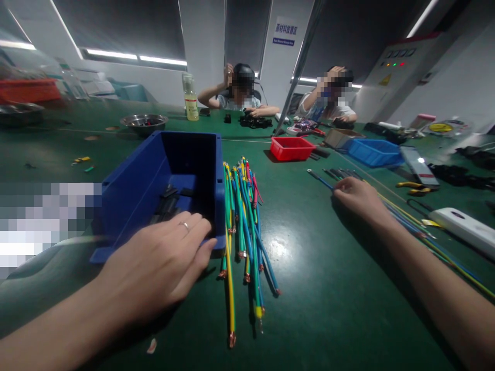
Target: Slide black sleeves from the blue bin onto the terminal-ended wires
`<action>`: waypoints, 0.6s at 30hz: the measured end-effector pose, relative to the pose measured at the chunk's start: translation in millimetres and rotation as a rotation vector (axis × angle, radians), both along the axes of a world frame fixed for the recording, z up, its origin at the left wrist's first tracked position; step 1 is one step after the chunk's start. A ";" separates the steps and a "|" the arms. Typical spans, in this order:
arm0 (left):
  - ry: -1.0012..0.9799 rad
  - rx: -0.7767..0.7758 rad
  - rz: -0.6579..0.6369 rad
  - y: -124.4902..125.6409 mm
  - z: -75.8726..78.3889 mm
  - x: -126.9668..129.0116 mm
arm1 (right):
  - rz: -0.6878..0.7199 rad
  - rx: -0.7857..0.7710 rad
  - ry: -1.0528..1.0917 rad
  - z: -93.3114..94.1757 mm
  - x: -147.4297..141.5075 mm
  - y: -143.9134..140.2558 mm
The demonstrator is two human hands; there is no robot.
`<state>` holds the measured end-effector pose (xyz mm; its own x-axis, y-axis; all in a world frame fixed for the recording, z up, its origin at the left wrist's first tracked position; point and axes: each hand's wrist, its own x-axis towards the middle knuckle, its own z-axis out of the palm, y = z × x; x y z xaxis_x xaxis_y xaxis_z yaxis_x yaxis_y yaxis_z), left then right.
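My right hand (358,198) is closed in a pinch around a blue wire (327,183). A ring terminal and a short dark sleeve show at the wire's far end. My left hand (162,257) lies over the front lip of a dark blue bin (127,188), with fingers bent together and the thumb close under them. Whatever those fingertips grip is hidden. Short black tubes (167,203) lie inside the bin. Beside it, between my hands, a bundle of cut wires (242,216) in green, blue, yellow and red rests on the table, bare copper ends towards me.
More wires (415,226) lie under and beside my right forearm. Past them are a white device (466,229), yellow-handled pliers (415,188) and a phone (419,165). Farther back stand a red tray (292,148), a blue tray (375,152), a metal bowl (145,122) and two people.
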<state>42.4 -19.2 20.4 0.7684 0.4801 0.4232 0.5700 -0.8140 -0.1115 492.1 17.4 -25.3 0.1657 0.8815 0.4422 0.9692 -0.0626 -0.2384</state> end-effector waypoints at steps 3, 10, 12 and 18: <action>-0.002 0.028 -0.005 -0.2 0.1 0.1 | -0.068 0.006 -0.004 1.3 8.1 -5.6; -0.005 0.027 -0.007 1.8 -1.8 0.0 | -0.314 -0.038 -0.003 -0.5 14.9 3.0; -0.016 0.027 0.003 2.1 -2.7 -0.5 | -0.367 -0.053 -0.001 -1.2 13.5 6.5; -0.115 0.036 -0.037 0.1 -4.9 -2.2 | -0.399 -0.068 -0.014 2.7 5.8 2.5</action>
<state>40.2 -19.2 15.6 0.7306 0.4353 0.5261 0.5507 -0.8312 -0.0771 498.0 19.9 -22.6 0.4954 0.7763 0.3897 0.8685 -0.4499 -0.2080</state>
